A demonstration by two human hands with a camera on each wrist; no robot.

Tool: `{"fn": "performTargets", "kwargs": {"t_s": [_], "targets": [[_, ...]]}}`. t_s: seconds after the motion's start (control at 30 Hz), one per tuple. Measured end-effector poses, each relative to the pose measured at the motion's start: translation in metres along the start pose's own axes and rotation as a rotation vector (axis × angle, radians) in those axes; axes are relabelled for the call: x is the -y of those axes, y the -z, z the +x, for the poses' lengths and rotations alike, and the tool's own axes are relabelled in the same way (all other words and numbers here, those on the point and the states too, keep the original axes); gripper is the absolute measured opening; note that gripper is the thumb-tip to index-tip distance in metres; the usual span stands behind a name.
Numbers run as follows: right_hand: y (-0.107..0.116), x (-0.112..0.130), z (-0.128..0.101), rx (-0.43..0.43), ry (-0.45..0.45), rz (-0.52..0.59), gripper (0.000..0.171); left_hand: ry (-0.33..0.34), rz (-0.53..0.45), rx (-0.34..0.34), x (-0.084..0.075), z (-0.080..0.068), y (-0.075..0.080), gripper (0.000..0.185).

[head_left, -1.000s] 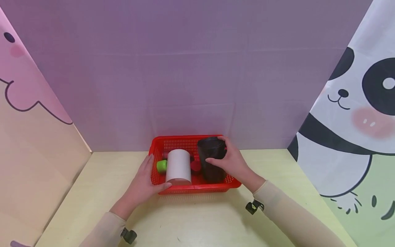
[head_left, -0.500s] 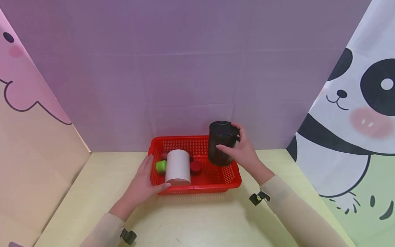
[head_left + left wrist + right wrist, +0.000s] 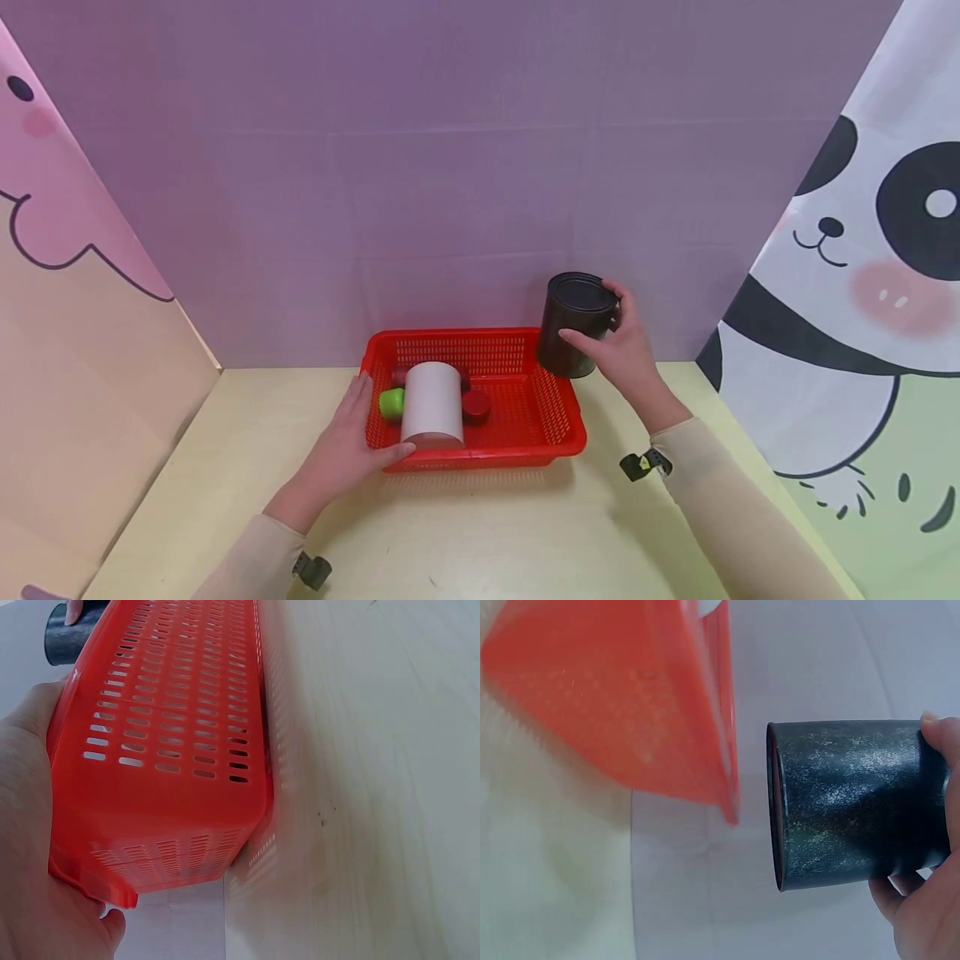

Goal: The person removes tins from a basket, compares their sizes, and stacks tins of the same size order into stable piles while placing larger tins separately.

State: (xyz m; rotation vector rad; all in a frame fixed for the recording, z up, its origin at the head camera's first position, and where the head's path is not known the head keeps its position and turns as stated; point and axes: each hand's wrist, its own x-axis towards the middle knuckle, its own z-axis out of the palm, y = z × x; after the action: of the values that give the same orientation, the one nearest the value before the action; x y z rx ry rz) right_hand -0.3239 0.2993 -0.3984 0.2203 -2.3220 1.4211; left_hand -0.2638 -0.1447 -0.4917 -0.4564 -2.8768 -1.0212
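The right hand [image 3: 626,354] has its grip curled round a black can [image 3: 573,325], held upright in the air just past the far right corner of the red basket [image 3: 525,408] on the bench [image 3: 487,533]. The left hand [image 3: 348,442] grips the basket's near left corner, thumb over the rim beside a white cylinder [image 3: 432,404]. Small green and red pieces lie by it, too small to identify.
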Motion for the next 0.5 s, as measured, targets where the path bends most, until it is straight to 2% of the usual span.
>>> {"fn": "performTargets", "kwargs": {"t_s": [0.13,0.33,0.5], "targets": [[0.006,-0.012,0.001,-0.022,-0.012,-0.005,0.109,0.008,0.032,0.006,0.001,0.0,0.0,0.139],[0.014,-0.032,0.005,-0.06,0.017,-0.018,0.109,0.018,0.054,0.009,-0.002,0.0,0.001,0.139],[0.02,-0.043,0.009,-0.077,-0.002,-0.046,0.107,0.02,0.076,0.0,-0.003,-0.001,0.001,0.139]]}}
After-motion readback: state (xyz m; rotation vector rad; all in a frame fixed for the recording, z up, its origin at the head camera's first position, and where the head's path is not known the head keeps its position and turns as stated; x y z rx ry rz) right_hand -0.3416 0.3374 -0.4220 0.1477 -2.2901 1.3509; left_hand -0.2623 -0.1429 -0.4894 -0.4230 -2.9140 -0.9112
